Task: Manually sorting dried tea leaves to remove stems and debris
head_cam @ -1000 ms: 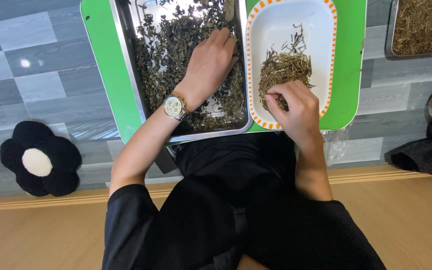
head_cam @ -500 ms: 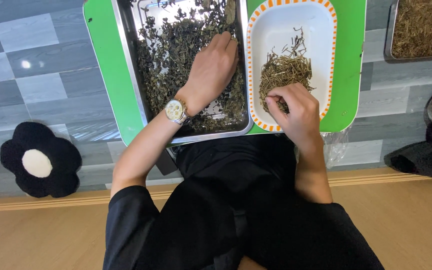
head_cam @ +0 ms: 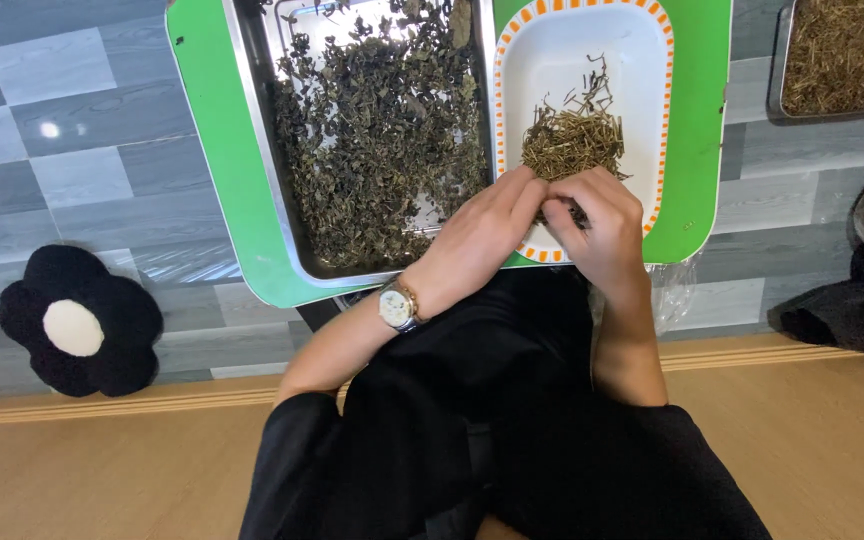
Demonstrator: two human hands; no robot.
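Left hand (head_cam: pixel 482 235) has left the metal tray (head_cam: pixel 252 150), now pinching stems (head_cam: pixel 572 140) with right hand (head_cam: pixel 602 225).

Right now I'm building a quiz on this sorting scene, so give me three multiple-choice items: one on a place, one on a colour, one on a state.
1. Where is the pile of stems?
A. in the white dish
B. in the metal tray
C. on the floor

2. What colour is the board under the dish and tray?
A. red
B. green
C. blue

3. How do the hands stand?
A. far apart, one on each container
B. together at the dish's near edge
C. resting in the lap

Answers:
1 A, the stems lie in the white dish with the orange rim, while dark leaves fill the metal tray.
2 B, bright green shows around both.
3 B, the left hand and the right hand meet there, fingers touching.
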